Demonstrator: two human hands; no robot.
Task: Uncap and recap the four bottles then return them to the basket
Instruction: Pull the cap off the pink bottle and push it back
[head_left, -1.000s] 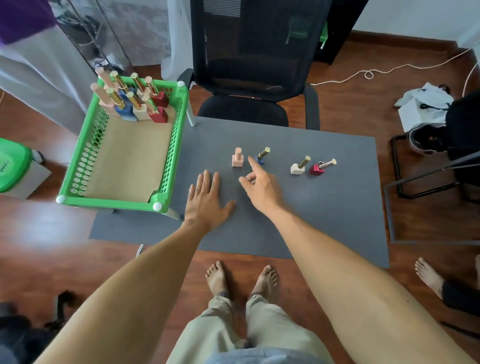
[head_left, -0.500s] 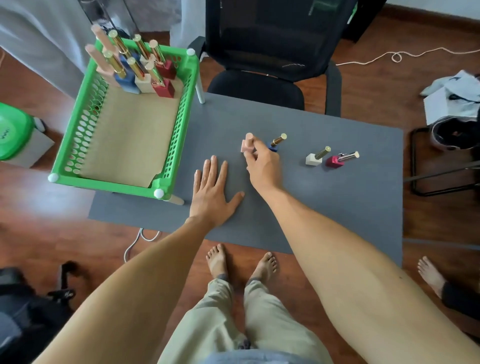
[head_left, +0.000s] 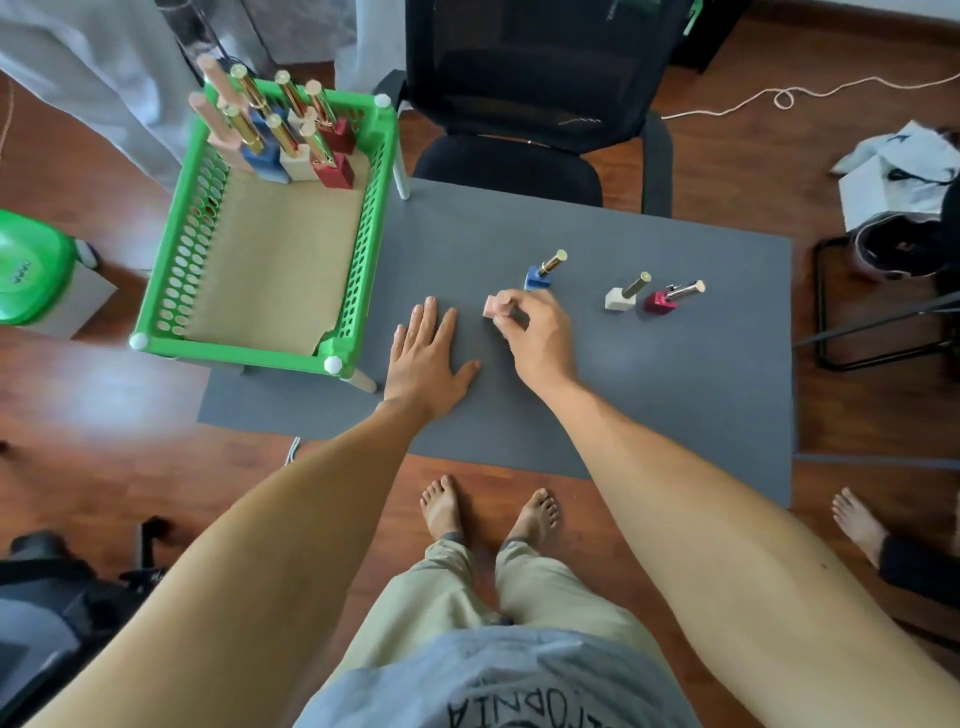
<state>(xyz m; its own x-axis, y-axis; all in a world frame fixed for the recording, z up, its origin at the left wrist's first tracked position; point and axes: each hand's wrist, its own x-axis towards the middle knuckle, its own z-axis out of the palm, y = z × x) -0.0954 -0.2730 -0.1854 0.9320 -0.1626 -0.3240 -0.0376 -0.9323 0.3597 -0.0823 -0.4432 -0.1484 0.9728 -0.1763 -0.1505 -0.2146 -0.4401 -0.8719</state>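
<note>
Several small square bottles stand on the grey table. My right hand grips the pink bottle, its fingers curled round the top so the cap is hidden. Just behind it stands the blue bottle with a gold cap. Further right are the white bottle and the red bottle, both gold-capped. My left hand rests flat on the table, fingers spread, left of the pink bottle. The green basket sits at the table's left end.
Several more capped bottles stand in the basket's far corner on a brown liner. A black office chair is behind the table. A green lid lies on the floor at left; a black metal frame stands at right.
My right hand reached forward to the pink bottle and closed round it. My left hand stayed flat on the table. The camera view shifted down and closer.
</note>
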